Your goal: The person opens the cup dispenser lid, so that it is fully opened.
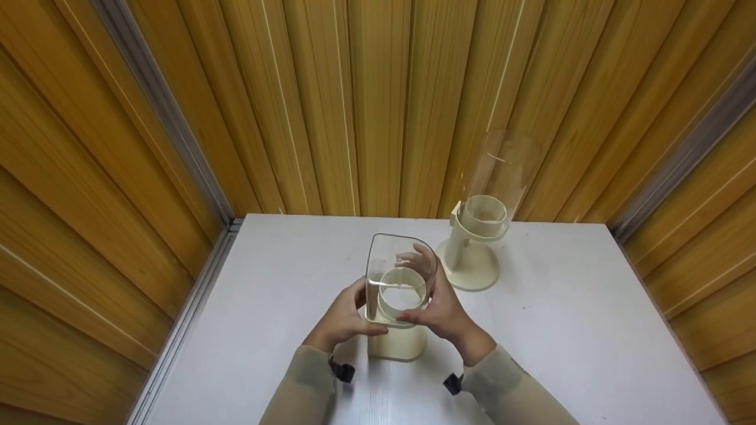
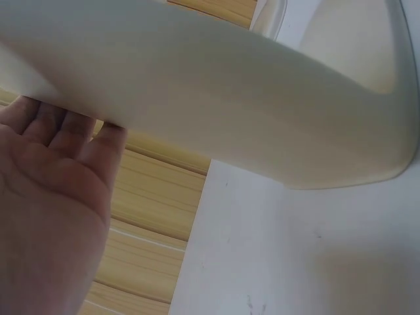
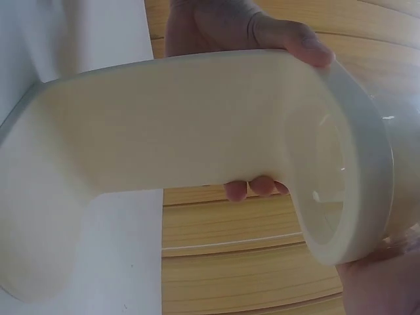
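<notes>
Upright on the white table stands a cream stand [image 1: 397,345] with a round ring at its top. A clear, open-topped container [image 1: 387,251] sits over that ring. My left hand [image 1: 342,314] grips the stand's upper left side, thumb in front; in the right wrist view its fingers [image 3: 236,190] wrap the flat upright. On the other side my right hand [image 1: 446,310] holds the clear container, fingers behind it and thumb near the ring. Only part of the right hand [image 3: 380,285] shows beside the ring in its own wrist view; its fingertips are hidden there.
A second cream stand [image 1: 472,268] with a round base stands at the back right, carrying a tall clear cylinder [image 1: 502,168]. The white table [image 1: 283,265] meets wood-patterned walls [image 1: 378,106] at the back and sides. Black wrist mounts [image 1: 342,370] show under both sleeves.
</notes>
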A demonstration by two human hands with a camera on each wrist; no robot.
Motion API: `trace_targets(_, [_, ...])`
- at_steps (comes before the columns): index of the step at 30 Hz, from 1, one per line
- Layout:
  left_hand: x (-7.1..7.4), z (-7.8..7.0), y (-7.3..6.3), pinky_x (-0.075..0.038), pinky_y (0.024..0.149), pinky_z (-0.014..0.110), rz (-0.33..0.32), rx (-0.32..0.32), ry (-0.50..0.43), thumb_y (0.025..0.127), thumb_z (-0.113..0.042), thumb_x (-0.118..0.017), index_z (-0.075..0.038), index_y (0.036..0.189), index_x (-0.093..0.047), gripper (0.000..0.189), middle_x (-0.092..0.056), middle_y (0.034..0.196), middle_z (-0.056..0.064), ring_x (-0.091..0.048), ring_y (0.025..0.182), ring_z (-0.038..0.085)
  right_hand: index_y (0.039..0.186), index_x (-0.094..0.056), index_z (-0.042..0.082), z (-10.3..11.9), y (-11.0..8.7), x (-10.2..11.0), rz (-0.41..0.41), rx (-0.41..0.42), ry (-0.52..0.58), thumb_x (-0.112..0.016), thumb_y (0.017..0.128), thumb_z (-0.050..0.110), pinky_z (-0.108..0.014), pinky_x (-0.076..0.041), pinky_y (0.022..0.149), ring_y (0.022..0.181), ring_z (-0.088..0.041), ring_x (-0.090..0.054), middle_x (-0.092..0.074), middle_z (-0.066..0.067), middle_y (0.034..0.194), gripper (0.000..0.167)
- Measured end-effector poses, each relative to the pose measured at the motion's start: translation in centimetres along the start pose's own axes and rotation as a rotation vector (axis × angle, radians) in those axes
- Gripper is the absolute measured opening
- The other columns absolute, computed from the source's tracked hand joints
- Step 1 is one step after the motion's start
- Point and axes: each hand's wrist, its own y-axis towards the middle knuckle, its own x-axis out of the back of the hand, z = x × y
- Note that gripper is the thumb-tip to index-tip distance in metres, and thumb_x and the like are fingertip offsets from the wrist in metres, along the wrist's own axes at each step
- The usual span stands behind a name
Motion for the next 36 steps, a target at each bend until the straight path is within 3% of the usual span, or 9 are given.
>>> trace_targets(6, [-0.2, -0.2, -0.2, -0.044, 0.135, 0.055, 0.001, -0.028, 0.042, 0.071, -0.032, -0.109, -0.020, 0.163, -0.057, 0.107, -0.070, 0.157, 0.001, -0.063, 0.152, 0.031, 0.173, -0.025, 0.006, 0.3, -0.2, -0.2, -0.049, -0.030, -0.029, -0.099, 0.080, 0.009, -0.026, -0.051, 0.123, 0.148, -0.013, -0.062, -0.057, -0.015, 0.164, 0.119])
trace_targets(9, [-0.2, -0.1, -0.1, -0.042, 0.136, 0.058, 0.001, -0.034, 0.039, 0.071, -0.035, -0.109, -0.022, 0.163, -0.057, 0.107, -0.069, 0.158, 0.000, -0.061, 0.154, 0.031, 0.171, -0.028, 0.004, 0.2, -0.2, -0.2, -0.059, -0.020, -0.034, -0.097, 0.081, 0.010, -0.026, -0.051, 0.123, 0.146, -0.015, -0.063, -0.059, -0.017, 0.162, 0.114])
trace_targets(15, [-0.3, -0.1, 0.0, -0.041, 0.137, 0.057, -0.007, -0.034, 0.037, 0.070, -0.032, -0.109, -0.023, 0.161, -0.060, 0.104, -0.070, 0.157, -0.003, -0.061, 0.154, 0.026, 0.168, -0.037, 0.013, -0.1, 0.0, 0.0, -0.080, -0.008, -0.058, -0.097, 0.081, 0.014, -0.025, -0.052, 0.121, 0.142, -0.017, -0.067, -0.063, -0.020, 0.156, 0.106])
trace_targets(19, [-0.3, -0.1, 0.2, -0.042, 0.136, 0.057, -0.017, -0.034, 0.056, 0.070, -0.029, -0.108, -0.026, 0.159, -0.063, 0.100, -0.071, 0.155, -0.005, -0.061, 0.154, 0.028, 0.165, -0.038, 0.007, -0.1, 0.3, 0.1, -0.099, -0.002, -0.064, -0.094, 0.079, 0.009, -0.024, -0.054, 0.119, 0.139, -0.017, -0.069, -0.066, -0.021, 0.153, 0.103])
trace_targets(23, [-0.3, 0.1, 0.3, -0.042, 0.136, 0.057, -0.019, -0.034, 0.055, 0.069, -0.027, -0.108, -0.028, 0.157, -0.064, 0.099, -0.072, 0.154, -0.006, -0.061, 0.154, 0.033, 0.163, -0.041, 0.007, 0.2, 0.4, 0.1, -0.103, -0.015, -0.053, -0.096, 0.079, 0.014, -0.024, -0.055, 0.118, 0.137, -0.017, -0.070, -0.068, -0.017, 0.151, 0.101])
trace_targets(30, [-0.2, 0.1, 0.2, -0.042, 0.137, 0.058, -0.017, -0.043, 0.074, 0.070, -0.029, -0.108, -0.027, 0.157, -0.064, 0.098, -0.072, 0.154, -0.005, -0.062, 0.153, 0.026, 0.162, -0.040, 0.003, 0.5, 0.6, 0.3, -0.079, -0.008, -0.048, -0.095, 0.080, 0.012, -0.023, -0.054, 0.118, 0.138, -0.020, -0.071, -0.065, -0.029, 0.151, 0.099])
trace_targets(36, [-0.3, 0.2, 0.5, -0.045, 0.134, 0.058, -0.014, -0.079, 0.074, 0.071, -0.025, -0.107, -0.018, 0.158, -0.063, 0.097, -0.073, 0.153, 0.007, -0.064, 0.150, 0.040, 0.162, -0.042, 0.009, 1.0, 0.6, 0.8, -0.050, -0.018, -0.045, -0.099, 0.080, 0.012, -0.023, -0.054, 0.119, 0.140, -0.017, -0.069, -0.063, -0.030, 0.153, 0.100])
